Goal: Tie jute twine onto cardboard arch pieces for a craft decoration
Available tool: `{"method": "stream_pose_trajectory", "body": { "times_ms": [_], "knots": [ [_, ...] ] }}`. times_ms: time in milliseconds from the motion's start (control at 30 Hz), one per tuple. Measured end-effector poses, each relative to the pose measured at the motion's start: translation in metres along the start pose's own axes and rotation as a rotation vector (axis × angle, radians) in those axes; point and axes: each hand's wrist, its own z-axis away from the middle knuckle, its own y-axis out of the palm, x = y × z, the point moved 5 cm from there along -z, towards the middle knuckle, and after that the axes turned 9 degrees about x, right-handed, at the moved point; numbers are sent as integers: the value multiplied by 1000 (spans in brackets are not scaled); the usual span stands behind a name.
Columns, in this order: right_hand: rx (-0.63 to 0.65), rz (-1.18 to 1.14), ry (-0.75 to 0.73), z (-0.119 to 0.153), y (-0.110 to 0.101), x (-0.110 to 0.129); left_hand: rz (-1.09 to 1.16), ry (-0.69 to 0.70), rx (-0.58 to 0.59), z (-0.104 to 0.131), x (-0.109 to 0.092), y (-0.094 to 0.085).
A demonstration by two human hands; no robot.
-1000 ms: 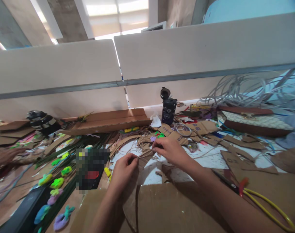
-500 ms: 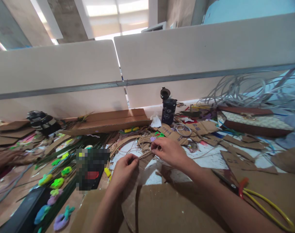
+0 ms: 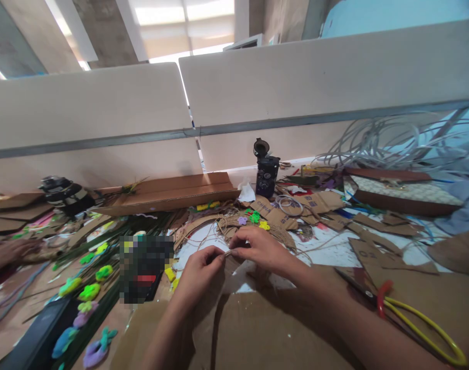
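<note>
My left hand [image 3: 204,270] and my right hand [image 3: 257,247] meet near the middle of the view, fingertips nearly touching. Both are closed in a pinch on a thin brown cord [image 3: 227,253] at the edge of a cardboard piece [image 3: 207,318]. Most of the cord between the fingers is hidden. Just beyond my right hand lies a coil of twine [image 3: 275,234] with green, purple and yellow clay flowers around it. Under my forearms is a large cardboard sheet [image 3: 265,329].
Scissors [image 3: 384,300] with red and yellow handles lie at the right. A black bottle [image 3: 267,174], a handbag [image 3: 404,192] and a long cardboard tray [image 3: 173,195] stand behind. Another person's hand [image 3: 11,254] is at the far left, near clay flowers.
My right hand has moved left and slightly down to meet my left hand, closing the gap. A yellow clay flower beyond it has come into view.
</note>
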Motion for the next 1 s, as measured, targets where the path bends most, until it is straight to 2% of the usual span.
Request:
{"method": "stream_pose_trajectory", "body": {
  "times_ms": [267,467,567,1000],
  "knots": [
    [2,-29,60,-2,5,-3,-1,-17,59,0,2,7],
    [5,-205,86,-4,3,-16,-20,-28,-33,-1,2,2],
    [1,-255,95,-4,0,-19,-31,-23,-41,-2,3,0],
    [22,-174,65,-2,5,-12,-36,2,1,-2,1,3]
  ]
}}
